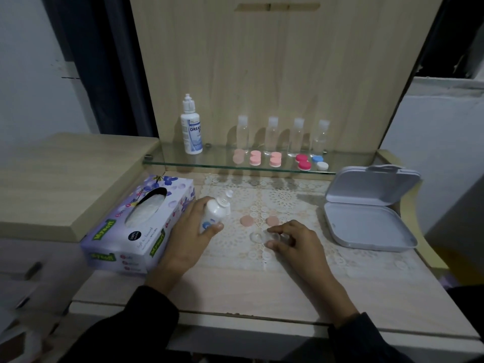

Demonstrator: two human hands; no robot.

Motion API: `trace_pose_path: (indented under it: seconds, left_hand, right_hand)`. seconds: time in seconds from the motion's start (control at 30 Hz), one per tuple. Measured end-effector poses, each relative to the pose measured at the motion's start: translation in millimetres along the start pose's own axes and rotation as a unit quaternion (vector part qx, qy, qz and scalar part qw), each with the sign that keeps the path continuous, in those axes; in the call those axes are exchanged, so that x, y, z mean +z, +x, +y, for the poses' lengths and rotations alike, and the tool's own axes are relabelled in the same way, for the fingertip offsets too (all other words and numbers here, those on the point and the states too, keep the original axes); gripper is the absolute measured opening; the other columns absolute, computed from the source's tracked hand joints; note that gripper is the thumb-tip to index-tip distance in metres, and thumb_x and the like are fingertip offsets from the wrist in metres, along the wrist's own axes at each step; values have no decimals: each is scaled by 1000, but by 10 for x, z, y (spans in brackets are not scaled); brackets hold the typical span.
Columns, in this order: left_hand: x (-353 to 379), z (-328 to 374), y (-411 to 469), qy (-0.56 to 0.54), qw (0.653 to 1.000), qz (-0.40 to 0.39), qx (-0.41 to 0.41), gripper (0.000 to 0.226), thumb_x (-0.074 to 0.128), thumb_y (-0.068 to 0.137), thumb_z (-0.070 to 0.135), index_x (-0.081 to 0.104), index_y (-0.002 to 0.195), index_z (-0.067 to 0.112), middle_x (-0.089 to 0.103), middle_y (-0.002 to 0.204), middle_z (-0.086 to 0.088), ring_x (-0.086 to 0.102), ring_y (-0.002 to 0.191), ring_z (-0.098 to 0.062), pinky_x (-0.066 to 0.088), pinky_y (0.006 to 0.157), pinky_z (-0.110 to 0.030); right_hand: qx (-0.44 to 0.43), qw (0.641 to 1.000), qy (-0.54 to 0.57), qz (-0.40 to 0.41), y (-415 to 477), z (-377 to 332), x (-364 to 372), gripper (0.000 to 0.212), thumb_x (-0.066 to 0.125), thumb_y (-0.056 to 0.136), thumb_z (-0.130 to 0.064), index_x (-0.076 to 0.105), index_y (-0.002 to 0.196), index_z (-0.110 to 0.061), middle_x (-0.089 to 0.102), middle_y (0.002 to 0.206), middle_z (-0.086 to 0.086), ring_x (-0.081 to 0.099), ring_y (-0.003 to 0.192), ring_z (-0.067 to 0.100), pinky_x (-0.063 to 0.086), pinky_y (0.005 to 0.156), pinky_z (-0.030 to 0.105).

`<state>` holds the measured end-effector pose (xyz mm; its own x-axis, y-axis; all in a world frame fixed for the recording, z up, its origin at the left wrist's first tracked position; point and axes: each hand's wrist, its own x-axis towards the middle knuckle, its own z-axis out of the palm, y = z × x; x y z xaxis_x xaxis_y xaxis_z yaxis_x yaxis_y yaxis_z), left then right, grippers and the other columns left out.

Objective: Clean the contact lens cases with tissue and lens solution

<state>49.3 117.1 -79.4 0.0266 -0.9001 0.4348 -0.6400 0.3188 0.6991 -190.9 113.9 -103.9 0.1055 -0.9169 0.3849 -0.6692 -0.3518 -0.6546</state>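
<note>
Clear lens case [256, 237], worktop [235, 292] centre: your right grip [296, 242] pinches it steady. White solution bottle [213, 214], at its 9 o'clock: your left grip [191, 231] clasps it, tilted, apparently for dosing.

Purple floral tissue box [136, 226], white lace mat [275, 205], peach caps [246, 220], grey case [366, 213].

On the worktop's [235, 292] lace mat [301, 200], the left hand [188, 237] grips a tilted white solution bottle [213, 214] while the right hand [296, 242] pinches a clear lens case [258, 237], two pink caps [246, 220] just beyond.
</note>
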Motion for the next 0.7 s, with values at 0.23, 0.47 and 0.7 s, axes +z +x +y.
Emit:
trace_pose_path:
  seconds: [0.23, 0.47, 0.7]
  left_hand:
    - [-99, 107, 76, 262, 943, -180, 100, 58, 63, 86, 29, 39, 138, 22, 46, 125, 1, 46, 110, -19, 43, 88, -37]
    - [-114, 190, 127, 335, 906, -204, 156, 59, 63, 86, 31, 38, 138, 23, 45, 123, 0, 46, 107, -18, 40, 85, -31]
    - [-128, 312, 182, 394, 876, -209, 182, 55, 62, 85, 32, 41, 136, 23, 48, 120, -1, 46, 104, -19, 36, 83, -31]
  right_hand:
    - [-1, 1000, 0, 3, 2, -15, -5, 24, 76, 75, -30, 72, 99, -30, 58, 88, -19, 54, 86, 7, 38, 67, 26]
    - [-1, 1000, -4, 4, 2, -28, -3, 24, 76, 75, -30, 73, 99, -29, 58, 88, -19, 54, 86, 7, 37, 67, 25]
    - [4, 1000, -13, 1, -2, -68, -11, 22, 74, 76, -32, 72, 98, -31, 58, 91, -20, 53, 91, 5, 37, 68, 21]
